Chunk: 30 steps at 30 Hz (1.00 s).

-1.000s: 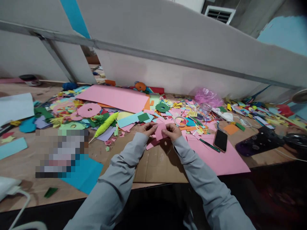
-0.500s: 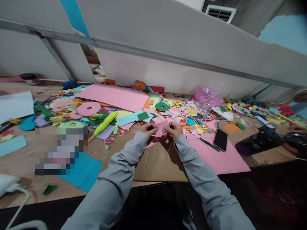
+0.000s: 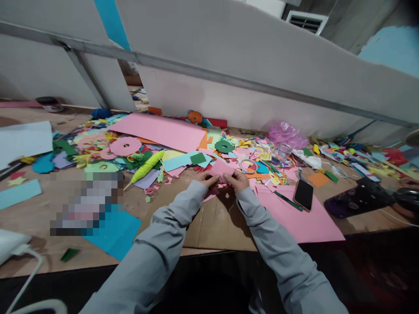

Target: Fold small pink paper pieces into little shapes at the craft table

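Observation:
Between my two hands is a small piece of pink paper (image 3: 221, 167), raised above a cardboard sheet (image 3: 209, 226). My left hand (image 3: 207, 178) pinches its left edge, thumb in front. On the other side my right hand (image 3: 238, 179) pinches the right edge, its thumb close to the left one. The fingers behind the paper are hidden. More pink scraps lie just under my hands on the cardboard. A large pink sheet (image 3: 314, 222) is right of my right forearm, with a dark green pen (image 3: 288, 200) and a phone (image 3: 303, 195) on it.
Colourful paper scraps (image 3: 242, 152) cover the back of the table, with a long pink sheet (image 3: 163, 131) over them. A yellow-green yarn spindle (image 3: 147, 167) lies left of my hands. Further out are a blue sheet (image 3: 121, 231) and a dark purple bottle (image 3: 347, 203).
My hands have drawn closer together on the pink paper, and the thumbs now nearly meet. The whole view has shifted slightly.

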{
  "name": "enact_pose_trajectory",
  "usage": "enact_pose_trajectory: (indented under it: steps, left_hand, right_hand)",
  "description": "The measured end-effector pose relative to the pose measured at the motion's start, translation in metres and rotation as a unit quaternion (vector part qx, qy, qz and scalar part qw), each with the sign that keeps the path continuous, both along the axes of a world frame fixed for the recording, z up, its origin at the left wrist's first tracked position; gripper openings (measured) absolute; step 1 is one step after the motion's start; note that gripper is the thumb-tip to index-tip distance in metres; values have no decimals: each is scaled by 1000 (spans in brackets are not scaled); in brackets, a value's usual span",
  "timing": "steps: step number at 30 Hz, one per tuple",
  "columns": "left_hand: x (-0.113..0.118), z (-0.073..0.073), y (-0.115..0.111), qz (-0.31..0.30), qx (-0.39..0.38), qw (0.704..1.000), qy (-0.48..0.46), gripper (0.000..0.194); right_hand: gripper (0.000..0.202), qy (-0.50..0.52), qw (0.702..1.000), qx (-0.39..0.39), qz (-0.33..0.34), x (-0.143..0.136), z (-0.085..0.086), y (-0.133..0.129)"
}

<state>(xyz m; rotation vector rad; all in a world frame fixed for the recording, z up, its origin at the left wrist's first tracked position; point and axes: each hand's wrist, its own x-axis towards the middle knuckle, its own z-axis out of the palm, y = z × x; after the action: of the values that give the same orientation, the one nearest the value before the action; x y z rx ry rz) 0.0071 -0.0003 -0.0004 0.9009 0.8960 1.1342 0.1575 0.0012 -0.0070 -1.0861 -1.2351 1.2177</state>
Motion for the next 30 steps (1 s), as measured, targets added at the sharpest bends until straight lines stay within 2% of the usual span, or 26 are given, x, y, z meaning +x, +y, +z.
enact_pose_trajectory:
  steps: [4,7,10,12,15,18,22,30]
  left_hand:
    - [-3,0,5,20,-62,998,-24,47]
    - [-5,2,7,33,-100,994,-20,43]
    - [-5,2,7,34,-97,994,-19,38]
    - [-5,1,7,33,-85,995,-33,40]
    - [-4,-2,6,25,-77,996,-45,45]
    - [-2,-4,4,22,-68,997,-41,49]
    - [0,-10,4,14,-26,999,-26,45]
    - [0,-14,3,-14,72,996,49,40]
  right_hand:
    - [34,-20,998,53,-2,4,2,0]
    - [48,-58,990,126,19,7,9,-2]
    - [54,-129,970,205,27,10,15,-6]
    - [51,-181,950,254,25,10,17,-7]
    - [35,-233,924,301,18,9,14,-7]
    - [22,-241,921,306,-3,9,11,-5]
    - [8,-222,934,279,-25,8,9,-4]
    - [17,-192,951,234,-67,8,14,-4]
